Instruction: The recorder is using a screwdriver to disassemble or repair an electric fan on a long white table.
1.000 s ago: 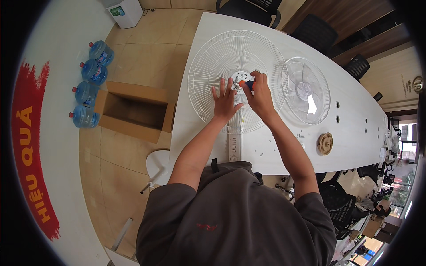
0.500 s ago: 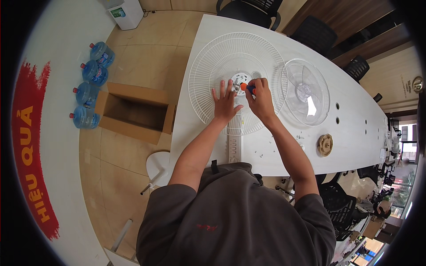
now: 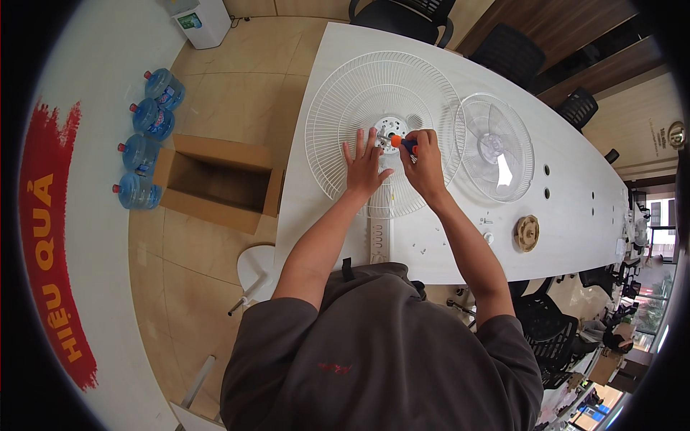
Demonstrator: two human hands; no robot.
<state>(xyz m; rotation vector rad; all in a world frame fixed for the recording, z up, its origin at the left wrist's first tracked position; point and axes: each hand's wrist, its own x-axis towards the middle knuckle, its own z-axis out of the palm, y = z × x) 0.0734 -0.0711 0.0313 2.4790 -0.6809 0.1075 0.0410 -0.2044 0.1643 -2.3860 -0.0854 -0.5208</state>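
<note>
A white wire fan guard (image 3: 338, 108) lies on the white table, with a round metal hub plate (image 3: 390, 123) at its middle. My left hand (image 3: 366, 171) rests on the guard, fingers spread, its fingertips beside the hub. In my right hand (image 3: 425, 169) is an orange and dark blue screwdriver (image 3: 407, 144), held by the handle and pointing left at the hub. Whether its tip touches a screw is too small to tell. The white fan stand (image 3: 380, 241) with a row of buttons reaches from under the guard toward my body.
Right of the guard lies a second fan guard with clear blades (image 3: 496, 147). Small screws (image 3: 422, 249) and a brown-gold round part (image 3: 527, 233) lie on the table (image 3: 460, 262). An open cardboard box (image 3: 215, 183), several blue water bottles (image 3: 147, 118) and a white round base (image 3: 256, 267) stand left of it.
My right hand and the screwdriver have shifted very slightly to the right. My left hand stays spread on the guard.
</note>
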